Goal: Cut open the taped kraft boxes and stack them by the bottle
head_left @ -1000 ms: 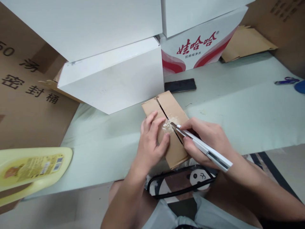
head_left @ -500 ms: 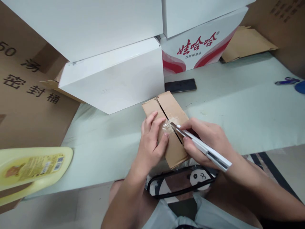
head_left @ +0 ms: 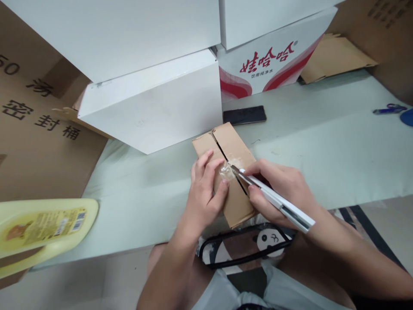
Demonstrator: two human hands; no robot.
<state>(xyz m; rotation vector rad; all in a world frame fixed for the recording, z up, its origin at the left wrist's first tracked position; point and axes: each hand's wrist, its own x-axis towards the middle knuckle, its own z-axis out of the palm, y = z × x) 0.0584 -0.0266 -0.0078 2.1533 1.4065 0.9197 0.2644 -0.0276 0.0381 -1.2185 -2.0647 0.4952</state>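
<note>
A small brown cardboard box (head_left: 236,206) lies at a slant near the table's front edge. A dark gap runs between its two top flaps, with a wrinkled patch of clear tape (head_left: 226,171) across the middle. My left hand (head_left: 206,189) grips the box from its left side, fingers bent and thumb pressed on the top flap. In my right hand (head_left: 280,187) is a white utility knife (head_left: 284,206), held like a pen. Its blade tip meets the tape at the gap; how deep it goes is hidden.
A black phone (head_left: 244,115) lies behind the box, before stacked white cartons (head_left: 155,103). Left stand a large brown carton (head_left: 38,129) and a yellow bottle (head_left: 48,228). Folded cardboard (head_left: 335,58) and a blue-purple object (head_left: 389,109) are at the right.
Hardly anything differs. Both hands, the box and the knife keep nearly the same place, with the blade tip still at the tape; the view shifts very slightly.
</note>
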